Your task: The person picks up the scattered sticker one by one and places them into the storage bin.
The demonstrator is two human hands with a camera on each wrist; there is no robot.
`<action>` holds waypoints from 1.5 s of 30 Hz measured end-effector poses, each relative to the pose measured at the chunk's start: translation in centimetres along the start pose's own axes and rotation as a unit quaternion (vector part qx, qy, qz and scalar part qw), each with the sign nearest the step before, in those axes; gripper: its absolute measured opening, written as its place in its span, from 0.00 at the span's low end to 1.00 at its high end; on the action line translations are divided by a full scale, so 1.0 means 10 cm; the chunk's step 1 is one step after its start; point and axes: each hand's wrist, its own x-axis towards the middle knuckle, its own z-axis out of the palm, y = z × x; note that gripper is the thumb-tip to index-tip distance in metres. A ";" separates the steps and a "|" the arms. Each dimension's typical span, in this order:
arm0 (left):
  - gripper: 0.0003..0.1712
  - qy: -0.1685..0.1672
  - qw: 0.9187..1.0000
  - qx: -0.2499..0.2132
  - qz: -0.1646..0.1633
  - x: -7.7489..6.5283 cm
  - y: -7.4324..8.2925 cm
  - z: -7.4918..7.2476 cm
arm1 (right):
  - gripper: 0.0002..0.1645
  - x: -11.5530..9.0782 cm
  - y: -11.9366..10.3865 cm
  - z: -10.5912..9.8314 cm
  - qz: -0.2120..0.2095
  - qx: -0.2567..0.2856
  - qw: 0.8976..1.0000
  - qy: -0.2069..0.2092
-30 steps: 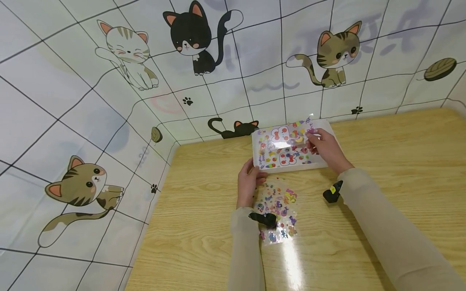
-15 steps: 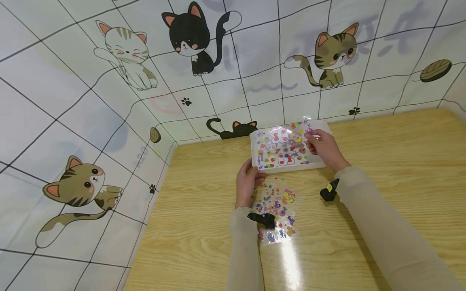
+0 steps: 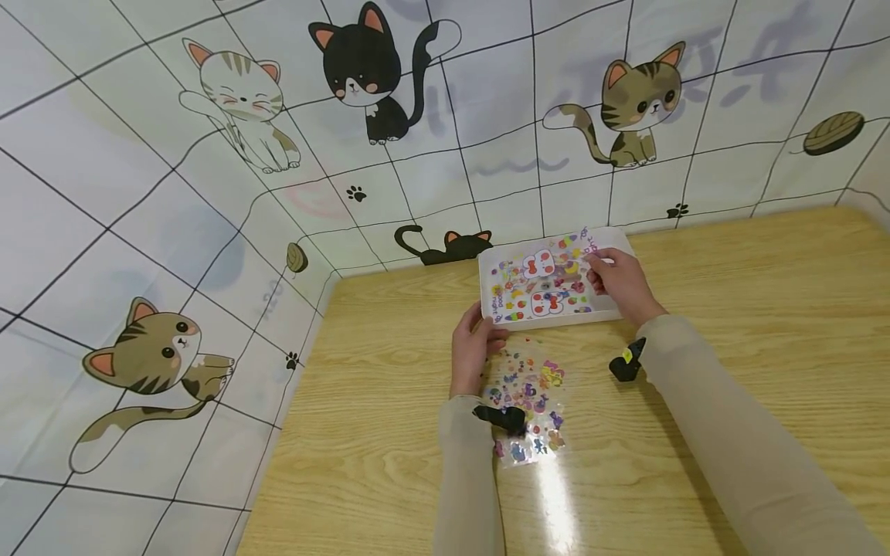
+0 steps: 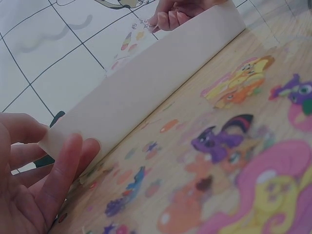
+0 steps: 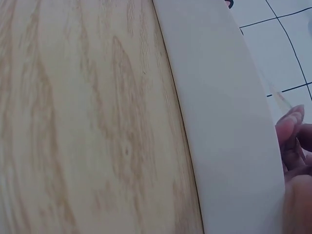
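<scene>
A shallow white box (image 3: 613, 241) stands at the back of the table against the wall. My left hand (image 3: 469, 359) holds its front left corner; in the left wrist view the thumb and fingers (image 4: 73, 151) lie around that corner. My right hand (image 3: 622, 282) pinches the right end of a clear sticker sheet (image 3: 538, 264) printed with a white rabbit and small coloured pictures. That sheet overlaps the box, and a second rabbit picture (image 3: 547, 303) shows below it. In the right wrist view, the box's side wall (image 5: 219, 117) partly hides the right hand (image 5: 295, 146).
Another clear sticker sheet (image 3: 531, 386) with colourful ponies lies on the wooden table (image 3: 375, 432) in front of the box, partly under the left wrist. Behind the table rises a wall (image 3: 501, 116) with cartoon cats and grid lines. Each wrist carries a small black camera (image 3: 504, 419).
The clear sheet in my right hand has shifted slightly toward the box, and the bright glare on it is gone. My left hand stays at the box corner.
</scene>
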 end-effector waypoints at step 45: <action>0.23 0.002 1.000 0.004 -0.005 0.02 -0.01 0.00 | 0.30 0.03 0.00 0.00 0.043 -0.045 0.993 -0.102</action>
